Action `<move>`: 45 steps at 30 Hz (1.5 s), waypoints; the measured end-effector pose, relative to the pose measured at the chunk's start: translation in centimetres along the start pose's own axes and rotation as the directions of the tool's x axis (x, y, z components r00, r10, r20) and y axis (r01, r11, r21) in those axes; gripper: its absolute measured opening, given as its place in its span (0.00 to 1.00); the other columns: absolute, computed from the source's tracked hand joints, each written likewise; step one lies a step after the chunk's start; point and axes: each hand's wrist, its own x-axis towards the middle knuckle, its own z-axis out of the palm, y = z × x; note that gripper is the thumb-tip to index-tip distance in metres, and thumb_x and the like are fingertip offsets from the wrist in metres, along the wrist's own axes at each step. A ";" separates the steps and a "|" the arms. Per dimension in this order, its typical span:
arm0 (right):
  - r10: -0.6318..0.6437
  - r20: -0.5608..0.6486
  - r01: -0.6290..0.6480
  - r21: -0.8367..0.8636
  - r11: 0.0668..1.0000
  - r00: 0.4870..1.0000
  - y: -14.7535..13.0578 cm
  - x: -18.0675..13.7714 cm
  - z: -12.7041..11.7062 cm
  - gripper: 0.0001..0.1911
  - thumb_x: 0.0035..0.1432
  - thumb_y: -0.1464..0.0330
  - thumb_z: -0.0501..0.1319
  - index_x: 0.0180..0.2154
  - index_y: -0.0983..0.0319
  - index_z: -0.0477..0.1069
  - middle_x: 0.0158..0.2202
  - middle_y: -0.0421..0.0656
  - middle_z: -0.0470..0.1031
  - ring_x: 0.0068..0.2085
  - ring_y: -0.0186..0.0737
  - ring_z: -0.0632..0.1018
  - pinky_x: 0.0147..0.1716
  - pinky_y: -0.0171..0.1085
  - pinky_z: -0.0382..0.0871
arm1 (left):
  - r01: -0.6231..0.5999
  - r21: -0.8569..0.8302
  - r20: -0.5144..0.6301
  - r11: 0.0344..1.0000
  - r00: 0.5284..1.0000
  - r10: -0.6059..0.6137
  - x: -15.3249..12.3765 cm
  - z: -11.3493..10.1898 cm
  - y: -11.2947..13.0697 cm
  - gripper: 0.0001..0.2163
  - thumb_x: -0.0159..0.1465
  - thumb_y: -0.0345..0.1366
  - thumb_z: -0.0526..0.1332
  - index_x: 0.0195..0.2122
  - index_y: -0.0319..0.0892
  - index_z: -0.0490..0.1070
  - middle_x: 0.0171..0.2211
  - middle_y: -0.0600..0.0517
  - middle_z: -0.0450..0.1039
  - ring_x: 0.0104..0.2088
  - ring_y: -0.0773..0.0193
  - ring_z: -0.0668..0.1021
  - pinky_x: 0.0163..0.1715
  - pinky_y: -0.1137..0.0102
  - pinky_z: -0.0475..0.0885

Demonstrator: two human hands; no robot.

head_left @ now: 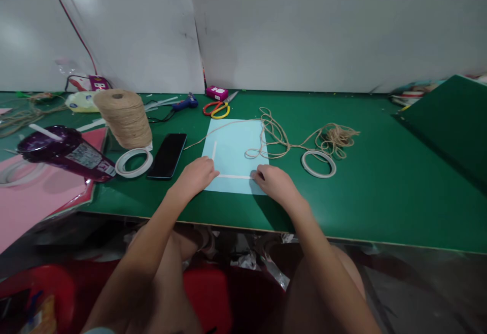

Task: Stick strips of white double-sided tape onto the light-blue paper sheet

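Observation:
A light-blue sheet of paper (234, 146) lies on the green table, with a short white strip (215, 150) running up its left side. Across its lower part stretches a white tape strip (236, 176), level and very close to the paper; whether it touches along its length I cannot tell. My left hand (198, 175) is closed in a pinch at the strip's left end. At the right end, the fingers of my right hand (274, 180) are curled closed on it. Loose twine (276, 133) crosses the paper's upper right part. To the right lies a tape roll (318, 165).
Left of the paper are a black phone (167, 155), another tape roll (133, 163), a big twine spool (124, 118) and a tilted purple cup (72, 154). Scissors (220, 109), a small pink box (216, 93) and a blue glue gun (186, 102) lie behind. A green board (449, 126) stands right.

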 end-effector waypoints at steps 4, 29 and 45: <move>0.001 0.000 -0.001 -0.015 1.000 1.000 0.0 0.1 0.2 0.14 0.63 0.64 0.49 0.31 0.62 0.68 0.32 0.46 0.74 0.32 0.38 0.72 0.25 0.36 0.48 | -0.006 0.061 0.007 0.998 1.000 0.005 -0.2 -0.1 -0.3 0.11 0.63 0.40 0.53 0.25 0.41 0.63 0.30 0.47 0.67 0.35 0.57 0.71 0.33 0.67 0.62; 0.009 0.028 -0.006 -0.105 0.994 1.000 -0.4 0.1 -0.6 0.15 0.63 0.65 0.47 0.31 0.63 0.68 0.33 0.45 0.73 0.32 0.36 0.72 0.25 0.35 0.50 | 0.086 -0.023 0.018 0.996 0.996 -0.085 -0.9 -0.2 -1.3 0.06 0.62 0.35 0.51 0.29 0.42 0.63 0.29 0.51 0.68 0.33 0.61 0.70 0.28 0.69 0.60; 0.168 0.011 -0.159 -0.272 0.949 0.986 -0.7 -0.6 -1.1 0.20 0.62 0.56 0.49 0.39 0.64 0.69 0.35 0.49 0.75 0.36 0.45 0.77 0.29 0.36 0.63 | 0.078 0.064 0.075 0.995 0.994 -0.082 -0.5 -0.3 -1.0 0.12 0.62 0.42 0.53 0.24 0.43 0.62 0.29 0.50 0.70 0.33 0.60 0.72 0.28 0.69 0.59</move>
